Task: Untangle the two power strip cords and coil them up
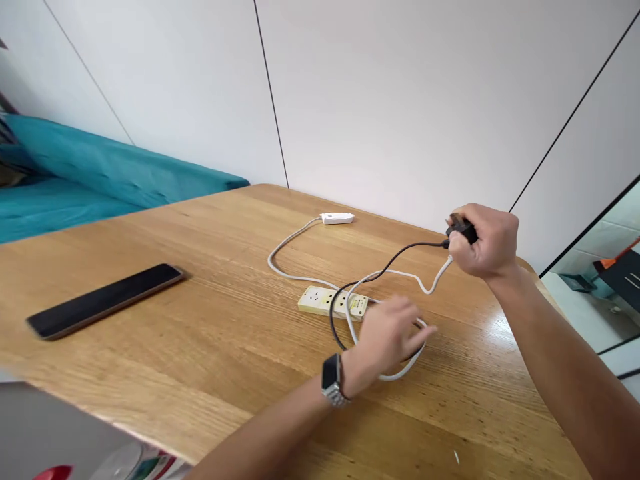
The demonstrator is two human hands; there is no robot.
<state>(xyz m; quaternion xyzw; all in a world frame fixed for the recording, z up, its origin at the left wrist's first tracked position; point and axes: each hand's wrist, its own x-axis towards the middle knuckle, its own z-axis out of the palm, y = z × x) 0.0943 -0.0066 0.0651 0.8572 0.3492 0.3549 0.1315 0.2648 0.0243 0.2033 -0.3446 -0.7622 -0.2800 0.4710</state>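
A yellowish power strip (331, 301) lies on the wooden table (210, 347), its white cord curling back to a white plug (337, 218) at the far edge. My right hand (487, 241) is raised above the table, closed round a black plug (463, 231) and a white cable end. A black cable (380, 273) runs from the plug down across the strip. My left hand (390, 337), with a watch on the wrist, hovers just right of the strip over the looped cables. It is blurred, with fingers loosely curled.
A dark phone (103, 301) lies flat on the table's left side. A grey laptop corner (55, 433) shows at the bottom left. A teal sofa (100, 173) stands behind the table, and white wall panels are beyond it.
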